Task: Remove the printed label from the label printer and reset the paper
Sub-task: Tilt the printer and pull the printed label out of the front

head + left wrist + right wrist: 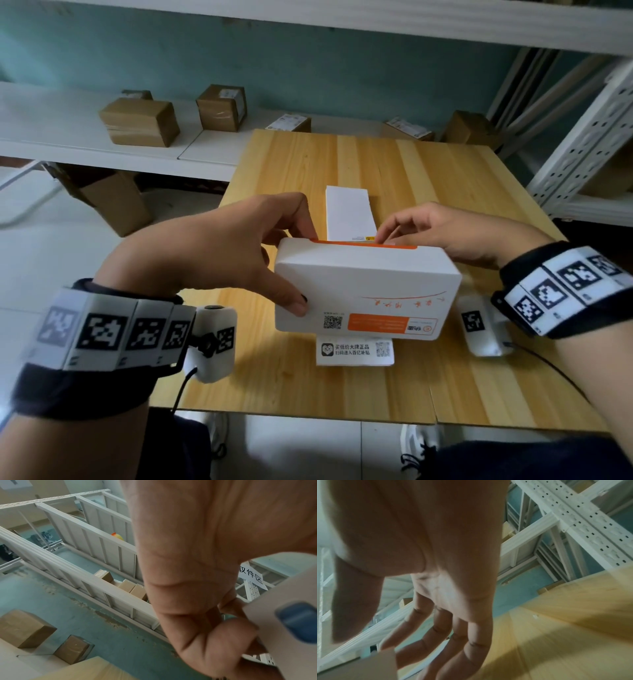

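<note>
A white label printer (366,284) with an orange strip along its back stands on the wooden table (462,192). A printed label (356,351) sticks out of its near slot and lies flat on the table. White blank paper (349,212) lies behind the printer and runs into its back. My left hand (294,267) grips the printer's left end, thumb on the near corner and fingers over the far edge. In the left wrist view the curled fingers (228,622) press the printer's side (283,595) beside a blue button. My right hand (387,234) reaches to the orange strip with loosely straight fingers (436,635).
Several cardboard boxes (140,121) sit on a white shelf beyond the table, and another box (109,202) stands on the floor under it. A white perforated metal rack (582,154) rises at the right. The table's near edge (308,413) lies close to my body.
</note>
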